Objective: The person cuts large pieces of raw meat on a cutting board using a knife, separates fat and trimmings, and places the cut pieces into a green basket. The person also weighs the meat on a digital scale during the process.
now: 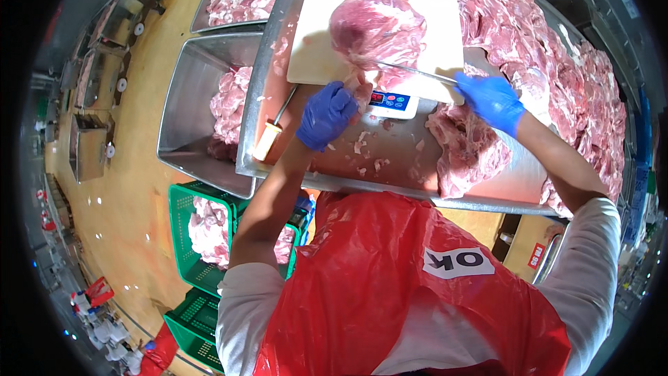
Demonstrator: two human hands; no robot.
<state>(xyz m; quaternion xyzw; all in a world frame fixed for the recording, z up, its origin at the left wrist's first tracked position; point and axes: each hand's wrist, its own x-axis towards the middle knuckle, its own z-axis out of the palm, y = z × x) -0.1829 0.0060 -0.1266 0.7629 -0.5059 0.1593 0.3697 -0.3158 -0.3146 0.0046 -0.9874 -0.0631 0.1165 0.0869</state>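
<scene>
Over the white board [316, 21], knife [426, 74] crosswise in right hand [490, 101], blade leftward

Glossy red apron [341, 264], white sleeves [588, 257], blue gloves [325, 117]
White patch [459, 262] with black lettering, lower frame, right of centre; sleeves end near the elbows.

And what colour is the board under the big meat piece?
White; the board shows best in the head view.
</scene>
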